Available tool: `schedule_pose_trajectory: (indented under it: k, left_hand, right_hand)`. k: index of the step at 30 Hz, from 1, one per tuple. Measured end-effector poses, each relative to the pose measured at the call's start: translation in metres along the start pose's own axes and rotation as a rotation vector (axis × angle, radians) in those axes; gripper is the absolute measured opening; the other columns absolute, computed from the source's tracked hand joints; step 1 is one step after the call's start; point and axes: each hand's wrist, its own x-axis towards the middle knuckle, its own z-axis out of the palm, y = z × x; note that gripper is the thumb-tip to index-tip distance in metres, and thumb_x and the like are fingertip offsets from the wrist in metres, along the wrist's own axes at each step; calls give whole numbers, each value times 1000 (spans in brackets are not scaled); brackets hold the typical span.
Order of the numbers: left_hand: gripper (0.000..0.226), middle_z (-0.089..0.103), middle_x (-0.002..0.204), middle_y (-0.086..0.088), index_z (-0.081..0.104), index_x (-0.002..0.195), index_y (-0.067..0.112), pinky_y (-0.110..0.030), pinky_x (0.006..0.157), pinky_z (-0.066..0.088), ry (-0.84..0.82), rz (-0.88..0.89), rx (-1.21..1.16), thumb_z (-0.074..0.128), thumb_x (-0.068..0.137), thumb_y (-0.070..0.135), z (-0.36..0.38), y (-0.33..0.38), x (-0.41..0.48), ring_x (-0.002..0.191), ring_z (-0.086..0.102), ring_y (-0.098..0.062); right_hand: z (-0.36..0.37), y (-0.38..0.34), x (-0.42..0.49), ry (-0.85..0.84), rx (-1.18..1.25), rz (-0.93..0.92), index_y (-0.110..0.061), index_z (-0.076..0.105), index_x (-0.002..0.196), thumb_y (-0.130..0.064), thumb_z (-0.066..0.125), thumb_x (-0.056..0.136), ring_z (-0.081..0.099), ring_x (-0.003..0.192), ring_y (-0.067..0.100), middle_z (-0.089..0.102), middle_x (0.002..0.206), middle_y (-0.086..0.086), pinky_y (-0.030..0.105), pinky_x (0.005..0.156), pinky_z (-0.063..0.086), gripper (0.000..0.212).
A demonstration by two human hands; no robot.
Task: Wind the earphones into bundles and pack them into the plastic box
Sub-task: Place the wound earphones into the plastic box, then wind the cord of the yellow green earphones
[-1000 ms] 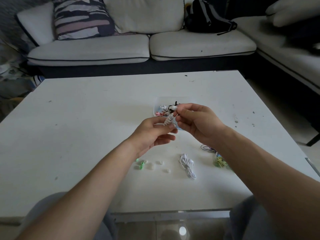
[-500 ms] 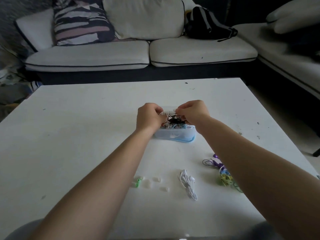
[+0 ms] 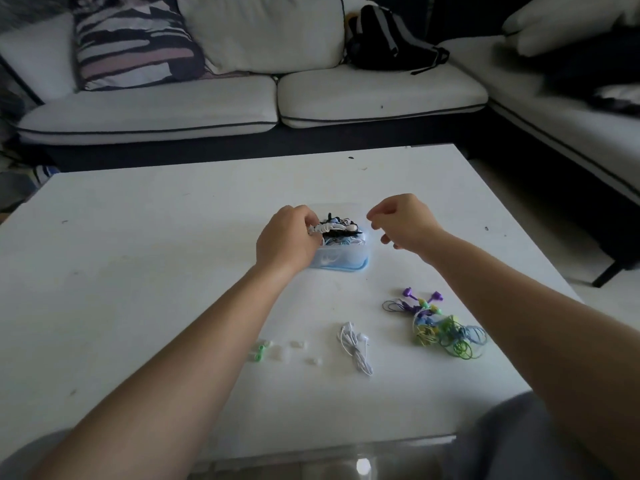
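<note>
Left hand (image 3: 287, 237) pinches a bundle (image 3: 323, 229) into the plastic box (image 3: 341, 262); right hand (image 3: 403, 221), beside the box, holds nothing. White earphones (image 3: 355, 344) and coloured tangle (image 3: 440, 329) remain unpacked.

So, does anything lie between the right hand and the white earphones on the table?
Nothing visible does. The right hand, holding nothing, hovers beside the plastic box; bare table runs from it to the white earphones. The coloured earphone tangle lies apart, to one side. The left hand grips a bundle in the box.
</note>
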Motion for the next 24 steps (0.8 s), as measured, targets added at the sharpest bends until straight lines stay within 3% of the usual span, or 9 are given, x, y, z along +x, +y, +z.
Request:
schedule_pose_trajectory:
  k: [4, 9, 10, 11, 13, 16, 20, 24]
  left_hand:
    - [10, 69, 96, 4, 69, 89, 25, -36, 81, 52, -79, 117, -126, 62, 86, 20, 12, 32, -37, 90, 63, -17]
    - [8, 69, 81, 10, 69, 86, 28, -32, 74, 57, -443, 139, -206, 70, 79, 23, 53, 72, -83, 76, 65, -10]
    - [12, 68, 80, 10, 68, 87, 28, -30, 71, 56, -484, 150, -202, 72, 77, 24, 61, 76, -90, 72, 64, -9]
    - [15, 68, 79, 10, 68, 88, 29, -29, 70, 55, -510, 174, -193, 72, 74, 24, 70, 81, -96, 71, 63, -8]
    - [20, 67, 83, 10, 68, 88, 32, -29, 74, 54, -540, 231, -146, 71, 71, 22, 83, 86, -105, 75, 62, -10]
    - [29, 59, 86, 11, 64, 92, 37, -25, 68, 44, -602, 266, -79, 73, 68, 24, 95, 88, -110, 77, 56, -11]
    - [22, 53, 85, 11, 60, 85, 36, -25, 66, 40, -506, 305, -21, 75, 69, 37, 97, 86, -108, 81, 53, -10]
    - [18, 58, 90, 10, 63, 87, 32, -26, 70, 47, -506, 213, -82, 72, 72, 35, 93, 81, -101, 83, 58, -12]
  right_hand:
    - [-28, 30, -33, -117, -53, 17, -14, 74, 92, -16, 59, 92, 66, 66, 13, 74, 85, -1, 25, 56, 52, 14]
    - [-53, 78, -70, -379, -339, 37, -15, 73, 81, -10, 70, 83, 64, 68, 12, 72, 76, -1, 21, 56, 49, 6]
    - [-55, 84, -74, -399, -429, 9, -15, 73, 84, -15, 75, 80, 62, 73, 13, 70, 80, -3, 21, 60, 49, 4]
    - [-57, 90, -80, -409, -526, -15, -16, 73, 88, -23, 80, 78, 61, 80, 14, 68, 87, -5, 23, 68, 49, 15]
    - [-58, 100, -88, -442, -638, -33, -20, 69, 97, -37, 86, 71, 56, 92, 15, 57, 95, -13, 28, 78, 46, 35]
    - [-54, 115, -95, -476, -651, -21, -24, 64, 104, -38, 89, 66, 53, 96, 16, 52, 100, -11, 29, 76, 44, 48]
    - [-50, 118, -92, -462, -713, -74, -21, 63, 108, -31, 80, 79, 52, 96, 19, 52, 104, -6, 30, 79, 43, 35]
    - [-59, 114, -79, -419, -598, -47, -28, 66, 92, -38, 67, 88, 62, 82, 14, 65, 92, -8, 30, 76, 50, 11]
